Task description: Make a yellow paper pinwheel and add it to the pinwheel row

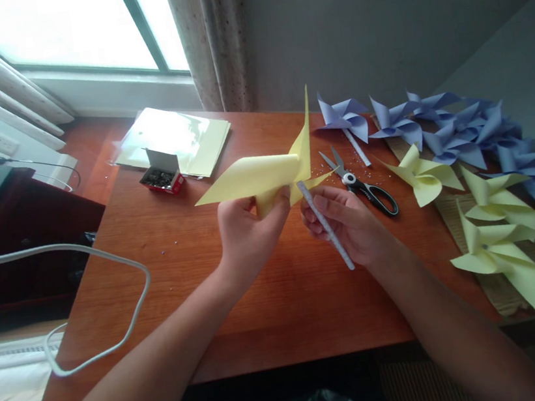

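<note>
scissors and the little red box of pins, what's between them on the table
In the head view, the yellow paper pinwheel, held up by the left hand, crosses the stretch between the scissors and the red box. Beneath it the table looks bare.

Daylight enters through the window (pixel 77 28) at upper left, which is overexposed to near white. Glare washes out the paper stack (pixel 175 137) below it. The table (pixel 262 306) is evenly lit, shadows soft. Frame edges bend and darken; corners blur.

head-worn view, angled down, close over desk (pixel 281 304)
</note>
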`<action>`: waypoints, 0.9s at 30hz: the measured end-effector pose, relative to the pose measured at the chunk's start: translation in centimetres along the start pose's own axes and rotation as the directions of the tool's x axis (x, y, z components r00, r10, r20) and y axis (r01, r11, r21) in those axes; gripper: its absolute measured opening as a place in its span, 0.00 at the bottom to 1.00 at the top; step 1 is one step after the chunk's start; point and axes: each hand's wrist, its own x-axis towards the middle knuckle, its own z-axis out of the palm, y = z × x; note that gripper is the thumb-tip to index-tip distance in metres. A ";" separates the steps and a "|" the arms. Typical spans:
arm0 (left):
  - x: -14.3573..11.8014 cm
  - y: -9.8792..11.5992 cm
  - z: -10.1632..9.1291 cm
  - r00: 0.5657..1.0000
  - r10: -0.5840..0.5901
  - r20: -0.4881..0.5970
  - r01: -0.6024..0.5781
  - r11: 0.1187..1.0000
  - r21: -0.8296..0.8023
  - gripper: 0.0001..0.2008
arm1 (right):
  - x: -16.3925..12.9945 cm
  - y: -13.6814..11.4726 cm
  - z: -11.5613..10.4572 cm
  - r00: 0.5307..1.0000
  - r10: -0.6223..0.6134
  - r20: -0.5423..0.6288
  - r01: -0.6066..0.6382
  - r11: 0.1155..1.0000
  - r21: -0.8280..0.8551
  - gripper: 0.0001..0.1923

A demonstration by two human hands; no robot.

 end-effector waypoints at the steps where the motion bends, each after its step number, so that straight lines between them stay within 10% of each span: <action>1: 0.0 0.1 0.0 1.000 0.021 -0.004 -0.021 1.000 0.011 0.09 | 0.0 0.0 0.1 1.000 0.010 -0.002 -0.010 1.000 0.017 0.15; 7: -0.1 0.5 0.0 0.997 0.081 -0.011 -0.081 0.995 0.057 0.05 | 0.0 0.3 0.4 0.999 -0.001 -0.039 0.002 0.999 0.047 0.15; 14: -0.2 0.5 0.1 0.998 0.060 -0.005 -0.060 0.997 0.043 0.04 | 0.3 1.7 0.2 0.954 -0.286 -0.090 0.269 0.949 -0.163 0.09; 20: -0.4 0.4 0.1 1.000 0.018 0.006 -0.018 0.999 -0.038 0.04 | -0.2 2.0 0.5 0.762 -0.645 -0.053 0.464 0.602 -0.651 0.03; 27: -0.8 0.6 0.2 0.998 -0.050 0.038 0.052 0.996 -0.075 0.08 | -0.6 1.6 0.5 0.603 -0.795 0.060 0.492 0.312 -0.812 0.03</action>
